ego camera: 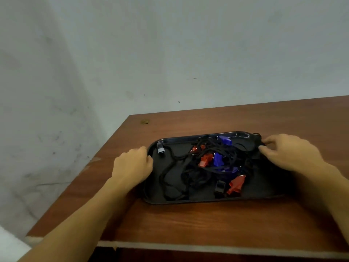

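Head view: a person's left hand [132, 165] curls its fingers over the left rim of a black tray [234, 133], which sits on a wooden table [188, 224] not far from the table's left edge. The right hand [290, 152] brings thumb and forefinger close together at the tray's far right corner; whether they nip the rim or a cord loop spilling over it cannot be told. Inside the tray lies a knot of black cords [175, 176] tied up with a red whistle [236, 184], a blue whistle [218, 159] and a grey whistle [160, 149]. The likeliest trouble is an uneven lift: if the right side has only a cord in its pinch, the tray would probably tip and the heap slide out. A hard pull on one strand could tighten the tangle or drag several whistles over the shallow rim. A push to the left risks sending the tray off the table.
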The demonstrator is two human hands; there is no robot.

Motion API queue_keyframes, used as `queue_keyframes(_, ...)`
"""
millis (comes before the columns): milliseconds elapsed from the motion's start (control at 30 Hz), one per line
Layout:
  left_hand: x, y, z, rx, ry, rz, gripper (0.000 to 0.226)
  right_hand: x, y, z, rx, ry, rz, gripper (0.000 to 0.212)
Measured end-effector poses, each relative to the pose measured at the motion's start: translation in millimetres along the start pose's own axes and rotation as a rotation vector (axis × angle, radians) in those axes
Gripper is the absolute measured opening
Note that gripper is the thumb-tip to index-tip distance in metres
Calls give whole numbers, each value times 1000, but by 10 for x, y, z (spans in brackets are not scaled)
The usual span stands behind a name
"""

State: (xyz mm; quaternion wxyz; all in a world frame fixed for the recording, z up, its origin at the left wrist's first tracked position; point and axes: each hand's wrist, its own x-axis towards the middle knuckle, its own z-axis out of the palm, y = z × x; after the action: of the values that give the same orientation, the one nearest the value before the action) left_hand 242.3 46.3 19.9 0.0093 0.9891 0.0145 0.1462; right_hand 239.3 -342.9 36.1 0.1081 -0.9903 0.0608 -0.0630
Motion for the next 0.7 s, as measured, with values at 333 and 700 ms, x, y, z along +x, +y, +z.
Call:
queue_keyframes(333, 337, 451, -42, 76, -74, -27, 35, -136, -312, -42, 274, 202, -215, 25)
queue_keyframes(700, 330, 450, -391, -944, 46, 311, 14, 27, -1478, -98, 787, 12, -601, 32)
